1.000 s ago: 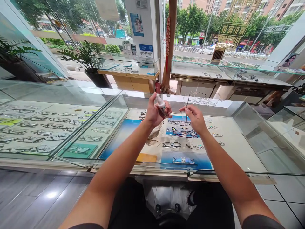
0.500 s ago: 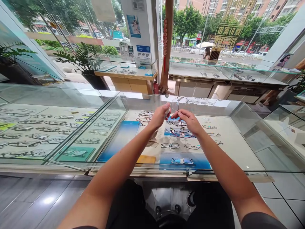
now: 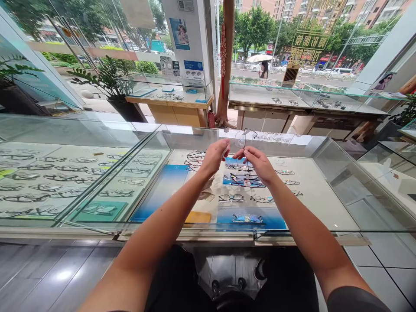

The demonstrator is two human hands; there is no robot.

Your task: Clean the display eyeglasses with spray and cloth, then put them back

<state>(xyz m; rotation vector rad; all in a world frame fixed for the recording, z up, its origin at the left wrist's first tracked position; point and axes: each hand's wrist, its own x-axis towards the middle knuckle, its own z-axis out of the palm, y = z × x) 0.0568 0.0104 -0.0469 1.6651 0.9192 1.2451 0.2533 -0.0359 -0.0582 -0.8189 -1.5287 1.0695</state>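
Observation:
A pair of thin-rimmed eyeglasses [image 3: 240, 139] is upright above the glass counter, one round lens standing clear of my fingers. My right hand [image 3: 258, 164] is closed on it, pinching the frame between thumb and fingertips. To its left, my left hand [image 3: 215, 158] is closed, thumb on top, a small gap away from the glasses. A bit of something pale shows at its fingers, too little to name. Below both hands, under the glass, lie rows of spectacles, among them a dark-framed pair [image 3: 231, 198] and a pair with blue-tinted lenses [image 3: 247, 218].
The glass display case [image 3: 338, 186] spans the space before me, its front edge close to my knees. A yellow case [image 3: 197, 217] lies inside it. More spectacles fill the left case [image 3: 48, 177]. Farther off stand other showcases [image 3: 269, 95] and a potted plant [image 3: 125, 104].
The eyeglasses have turned a little, so the round lens shows more broadly. My left hand has shifted slightly, and less of the pale thing shows. Outside, a person with an umbrella has moved left.

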